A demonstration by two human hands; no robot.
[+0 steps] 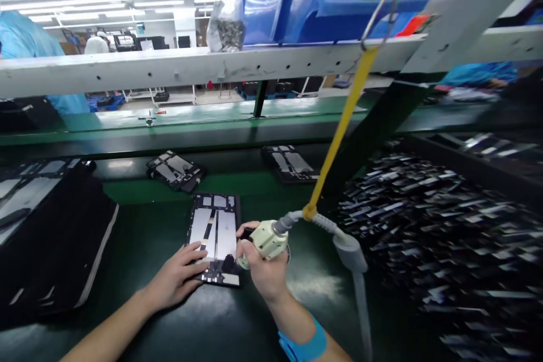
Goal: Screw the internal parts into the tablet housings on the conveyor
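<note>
A tablet with its back off (224, 229) lies on the green bench in front of me, with silvery battery packs and black boards exposed. My left hand (180, 274) rests on its lower left side, fingers stretched out flat over the edge. My right hand (265, 271) is wrapped round a cream corded electric screwdriver (267, 239), at the tablet's lower right. The driver's tip is hidden by my hand and a dark part. From the tool's back end a grey cable (360, 305) runs right and down, held up by a yellow strap (343, 130).
Two more opened devices lie behind, one at the left (175, 169) and one at the right (292, 164). A tall black stack (55, 243) stands left. Many thin parts (445, 226) fill the right. Blue bins (292, 5) and a clear bag (229, 22) sit on the rail.
</note>
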